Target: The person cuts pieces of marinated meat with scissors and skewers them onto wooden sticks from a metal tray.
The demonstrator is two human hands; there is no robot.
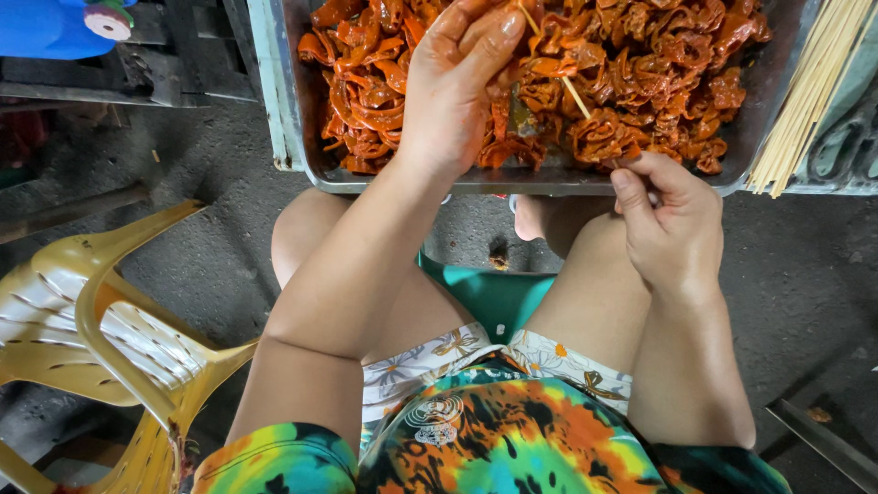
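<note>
At my far left a yellow moulded plastic chair (101,329) lies tipped on the dark concrete floor (210,174), with a blue plastic object (55,26) in the top corner above it. In front of my knees sits a wide grey metal tray (291,110), its near rim just above my thighs, heaped with glossy orange-red marinated meat pieces (640,64). My left hand (453,87) reaches into the heap, fingers curled together and pinching the upper part of a thin pale bamboo skewer (574,96) among the pieces — the stick slants down to the right across the meat. My right hand (672,224) rests at the tray's near rim, thumb pressed against bent fingers, closed on what looks like the skewer's lower end beside a piece of meat, though the exact grip is hidden. Further right, a bundle of bare bamboo skewers (805,91) leans along the tray's right edge. Below, I sit on a green plastic seat (494,297).
</note>
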